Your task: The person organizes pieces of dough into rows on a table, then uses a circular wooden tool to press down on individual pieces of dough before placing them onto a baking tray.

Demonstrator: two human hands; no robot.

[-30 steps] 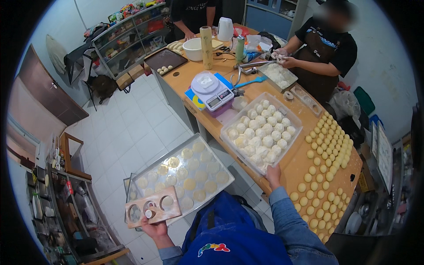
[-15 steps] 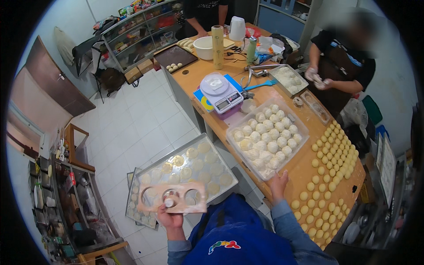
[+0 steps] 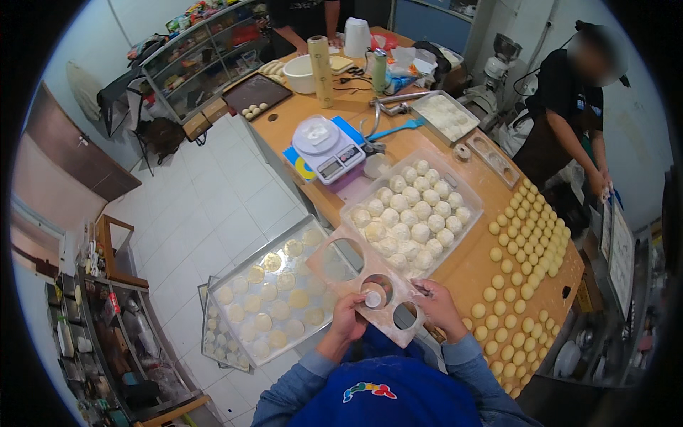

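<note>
My left hand (image 3: 346, 320) is closed on the near edge of a flour-dusted wooden mould board (image 3: 367, 262) with three round holes. Its thumb lies by the pale knob of a round press (image 3: 373, 299), which sits at the middle hole. My right hand (image 3: 440, 312) grips the board's right end, its fingertips partly hidden. Tilted, the board is held in front of my apron, between a metal tray (image 3: 238, 349) of flat dough rounds and a clear plastic box (image 3: 475, 206) of floury dough balls.
Rows of small yellow balls (image 3: 526, 285) cover the right of the wooden table (image 3: 455, 279). Further back stand a kitchen scale (image 3: 327, 153), a floury tray (image 3: 447, 117) and another mould (image 3: 496, 160). A co-worker (image 3: 562, 128) is at the right; another person (image 3: 295, 21) stands at the far side.
My left hand has brought the mould board rightward from over the metal tray. My right hand has left the plastic box's edge and taken the board's end. The right co-worker has turned aside, hands lowered.
</note>
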